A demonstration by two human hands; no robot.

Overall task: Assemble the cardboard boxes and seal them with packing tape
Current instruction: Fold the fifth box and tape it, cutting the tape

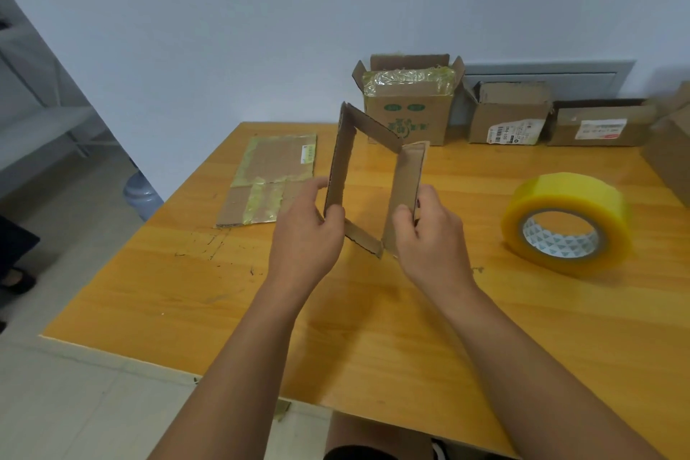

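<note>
Early stage: both hands, left (313,231) and right (429,235), grasp opposite walls of a small brown cardboard box sleeve (373,183), opened into a frame above the orange wooden tabletop (373,329); flaps unfolded, nothing sealed. The yellow packing-tape roll (567,222) lies untouched at right, a flattened taped carton (272,179) at left, brown boxes (409,112) against the pale wall.

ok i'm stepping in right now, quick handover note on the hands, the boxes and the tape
Left hand grips the left wall of the opened box sleeve; right hand grips its right wall.
Sleeve is held above the table, squared open, flaps unfolded, no tape on it.
Tape roll lies to the right.
Flattened box lies to the left, not yet assembled.
Left: fold flaps, tape, then the flat one.
</note>
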